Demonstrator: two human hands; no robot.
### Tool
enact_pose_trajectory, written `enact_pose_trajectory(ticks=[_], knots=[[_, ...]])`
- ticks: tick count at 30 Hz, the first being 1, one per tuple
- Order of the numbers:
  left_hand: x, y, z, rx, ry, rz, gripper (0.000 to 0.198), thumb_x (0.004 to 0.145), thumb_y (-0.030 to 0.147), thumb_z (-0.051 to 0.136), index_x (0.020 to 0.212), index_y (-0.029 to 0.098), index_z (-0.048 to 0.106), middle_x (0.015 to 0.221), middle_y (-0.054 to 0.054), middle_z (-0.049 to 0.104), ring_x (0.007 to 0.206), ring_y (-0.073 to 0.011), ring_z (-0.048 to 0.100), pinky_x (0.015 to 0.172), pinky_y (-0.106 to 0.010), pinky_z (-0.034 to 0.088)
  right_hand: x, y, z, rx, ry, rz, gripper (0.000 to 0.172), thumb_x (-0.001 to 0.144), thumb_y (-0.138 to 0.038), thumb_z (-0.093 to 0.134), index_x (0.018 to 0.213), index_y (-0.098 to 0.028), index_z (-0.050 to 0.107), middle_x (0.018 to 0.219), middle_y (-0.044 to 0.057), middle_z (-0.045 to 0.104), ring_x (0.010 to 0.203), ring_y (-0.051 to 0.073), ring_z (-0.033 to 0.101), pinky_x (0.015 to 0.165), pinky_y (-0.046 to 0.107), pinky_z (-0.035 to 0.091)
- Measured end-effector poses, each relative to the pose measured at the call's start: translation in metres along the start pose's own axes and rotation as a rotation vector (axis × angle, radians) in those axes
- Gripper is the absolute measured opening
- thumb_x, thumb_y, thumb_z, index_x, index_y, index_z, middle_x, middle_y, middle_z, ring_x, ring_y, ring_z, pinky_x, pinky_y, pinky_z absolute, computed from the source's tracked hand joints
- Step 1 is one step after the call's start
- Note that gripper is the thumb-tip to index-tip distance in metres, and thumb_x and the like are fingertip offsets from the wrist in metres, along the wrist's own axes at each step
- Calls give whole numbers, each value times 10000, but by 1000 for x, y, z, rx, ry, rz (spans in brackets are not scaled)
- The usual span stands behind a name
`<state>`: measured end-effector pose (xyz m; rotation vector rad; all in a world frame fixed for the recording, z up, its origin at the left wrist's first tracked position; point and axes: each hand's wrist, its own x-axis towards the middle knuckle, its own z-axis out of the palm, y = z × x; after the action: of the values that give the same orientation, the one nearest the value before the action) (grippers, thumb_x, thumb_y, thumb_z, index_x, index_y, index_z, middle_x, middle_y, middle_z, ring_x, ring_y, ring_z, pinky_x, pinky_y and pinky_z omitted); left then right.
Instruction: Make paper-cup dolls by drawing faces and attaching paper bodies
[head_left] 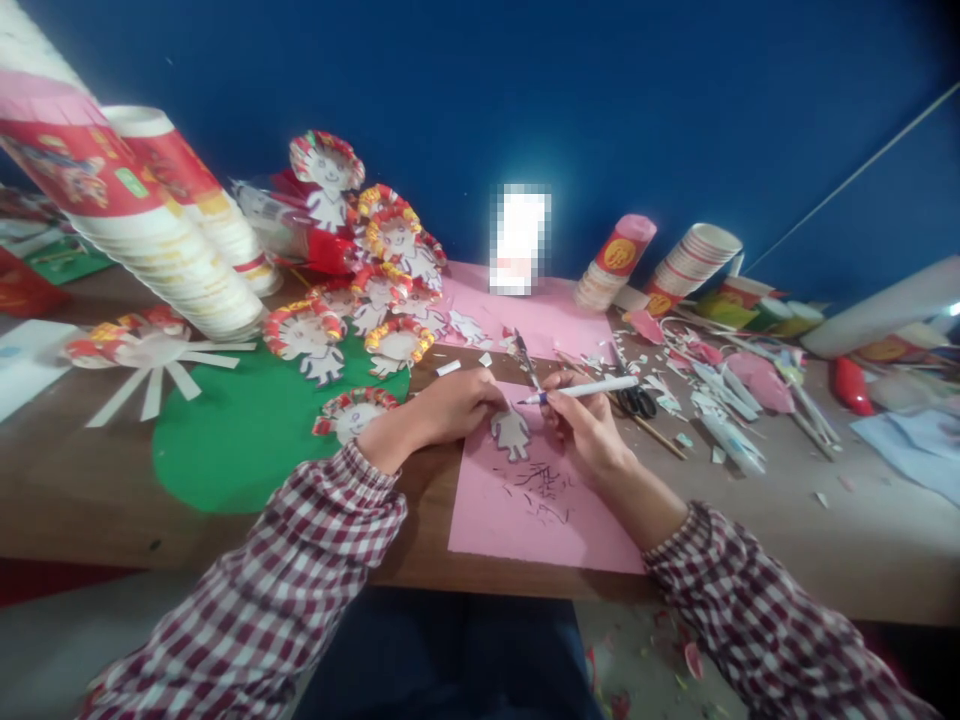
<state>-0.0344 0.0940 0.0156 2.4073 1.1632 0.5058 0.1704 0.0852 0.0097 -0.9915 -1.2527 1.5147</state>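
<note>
1. Both hands meet over the work. The left hand (459,402) has its fingers curled, nearly closed, at the head end of a white paper doll (512,436); whether it pinches or only presses, I cannot tell. The right hand (589,425) is closed round a white-barrelled marker (611,385), thumb against the barrel.
2. Beneath everything runs the wooden table (757,510). Resting both wrists on it should steady the strokes.
3. A green paper disc (225,430) lies flat to the left, curly-haired dolls (304,340) upon and behind it. Their drawn faces and outlines look like useful patterns to copy.
4. Under the work is a pink sheet (480,515), scribbled with dark strokes below the doll. It probably suits testing the ink and catching overruns.
5. The doll itself lies on that sheet between the hands, its body outlined. Holding it down by its edge, and turning the paper rather than the wrist, would likely give cleaner lines.
6. Smallest is the marker's dark tip (524,402), aimed left near the head; contact is too blurred to judge. Light, short strokes seem safest, fingers clear of wet ink.
</note>
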Motion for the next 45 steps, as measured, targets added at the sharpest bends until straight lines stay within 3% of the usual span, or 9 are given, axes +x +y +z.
enact_pose_trajectory(ticks=[5, 12, 16, 19, 22, 27, 34, 45], knots=[[-2, 0, 4, 11, 126, -8, 282, 807, 62, 509, 971, 186, 703, 963, -40, 698, 879, -156, 631, 773, -273, 489, 7, 3, -4, 111, 32, -48, 192, 781, -335, 658, 881, -219, 541, 518, -89, 427, 410, 50, 313, 366, 156, 223], [-5, 8, 5, -20, 350, 7, 233, 871, 110, 502, 1021, 172, 669, 939, -53, 673, 868, -162, 624, 771, -295, 498, 9, -3, -5, 195, 87, 8, 266, 730, -390, 708, 838, -223, 530, 499, -102, 417, 360, 42, 247, 307, 156, 189], [-16, 34, 5, 22, 306, -26, 227, 848, 83, 530, 1003, 179, 664, 943, -46, 664, 865, -162, 622, 769, -286, 499, 11, -4, -9, 205, 115, 15, 283, 722, -413, 711, 826, -217, 537, 512, -100, 441, 356, 33, 237, 301, 154, 202], [-35, 57, 9, 103, 265, -135, 188, 833, 90, 552, 946, 187, 668, 925, -42, 664, 846, -169, 623, 755, -292, 501, 14, -3, -12, 154, 144, -42, 294, 703, -422, 720, 788, -196, 552, 525, -78, 483, 381, 31, 305, 331, 146, 223], [-56, 75, 19, 148, 272, -209, 179, 837, 116, 573, 959, 206, 668, 941, -37, 661, 856, -173, 616, 771, -305, 499, 15, -4, -12, 147, 154, -61, 322, 669, -437, 738, 779, -193, 559, 513, -76, 485, 395, 34, 342, 347, 142, 235], [-77, 97, 38, 194, 282, -212, 152, 848, 150, 590, 961, 225, 659, 950, -20, 654, 872, -172, 592, 794, -316, 472, 13, -8, -11, 146, 136, -52, 351, 638, -461, 751, 754, -191, 559, 504, -72, 487, 395, 37, 358, 348, 144, 258], [-72, 95, 37, 559, 266, -180, 81, 855, 181, 599, 911, 207, 652, 815, -13, 646, 783, -198, 571, 710, -348, 417, 12, -8, -12, 137, 121, -39, 311, 663, -421, 740, 775, -185, 571, 543, -61, 517, 415, 37, 366, 350, 135, 276], [-42, 93, 34, 818, 252, 31, 137, 877, 115, 527, 807, 184, 623, 736, -13, 589, 738, -173, 521, 884, -368, 381, 10, -10, -10, 175, 96, -9, 321, 659, -437, 718, 774, -195, 542, 537, -81, 485, 351, 28, 295, 290, 148, 252]])
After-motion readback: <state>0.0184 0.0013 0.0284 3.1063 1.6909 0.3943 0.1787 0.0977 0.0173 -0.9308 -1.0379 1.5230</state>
